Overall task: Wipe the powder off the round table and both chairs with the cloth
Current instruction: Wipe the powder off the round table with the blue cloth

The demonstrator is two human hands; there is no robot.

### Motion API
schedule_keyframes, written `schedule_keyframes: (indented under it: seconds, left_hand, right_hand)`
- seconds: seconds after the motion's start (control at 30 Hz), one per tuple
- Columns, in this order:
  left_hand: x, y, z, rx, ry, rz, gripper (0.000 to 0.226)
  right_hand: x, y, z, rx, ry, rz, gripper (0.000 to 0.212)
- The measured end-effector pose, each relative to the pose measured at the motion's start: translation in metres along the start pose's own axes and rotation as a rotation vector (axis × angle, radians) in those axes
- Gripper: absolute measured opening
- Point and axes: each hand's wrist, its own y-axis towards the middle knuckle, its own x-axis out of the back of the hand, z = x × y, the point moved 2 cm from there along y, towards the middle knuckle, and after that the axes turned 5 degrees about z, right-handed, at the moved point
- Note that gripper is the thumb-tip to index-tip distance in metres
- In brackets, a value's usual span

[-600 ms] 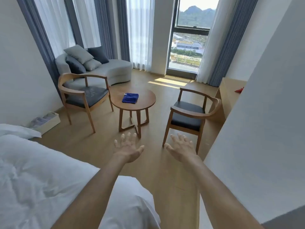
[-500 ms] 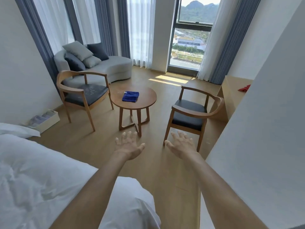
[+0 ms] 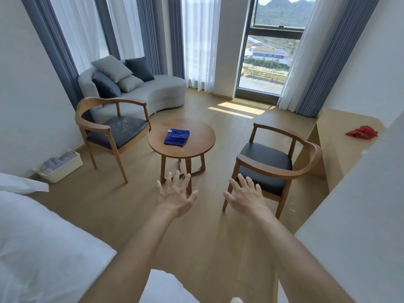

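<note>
Well ahead of both hands, blue cloth (image 3: 177, 137) lies folded on round surface (image 3: 196, 145). Left hand (image 3: 176, 194) and right hand (image 3: 244, 196) empty, fingers (image 3: 168, 179) spread.

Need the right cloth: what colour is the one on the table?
Blue cloth, head view.

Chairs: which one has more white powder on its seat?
The chair on the left, beside the sofa. Its dark seat is speckled with white powder, while the chair on the right shows only a few faint specks.
</note>
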Motion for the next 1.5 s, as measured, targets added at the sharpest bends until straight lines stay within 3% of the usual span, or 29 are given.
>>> schedule_keyframes:
  seconds: [0.33, 0.5, 0.97, 1.27, 1.5]
  left_hand:
    - [0.012, 0.154, -0.060, 0.146, 0.001, -0.055, 0.073]
    - [0.023, 0.194, -0.054, 0.245, 0.000, -0.012, 0.073]
    - [0.054, 0.292, 0.090, 0.462, 0.014, -0.032, 0.073]
    - [0.096, 0.386, 0.203, 0.482, -0.046, 0.006, 0.072]
    - [0.111, 0.464, 0.247, 0.421, 0.006, 0.074, 0.071]
  right_hand:
    - [0.029, 0.183, -0.065, 0.168, -0.033, -0.048, 0.067]
    - [0.034, 0.239, -0.061, 0.235, -0.035, -0.010, 0.067]
    - [0.039, 0.390, 0.092, 0.462, -0.018, 0.091, 0.064]
    - [0.047, 0.498, 0.205, 0.445, -0.043, 0.116, 0.064]
    - [0.042, 0.569, 0.239, 0.373, -0.023, 0.156, 0.064]
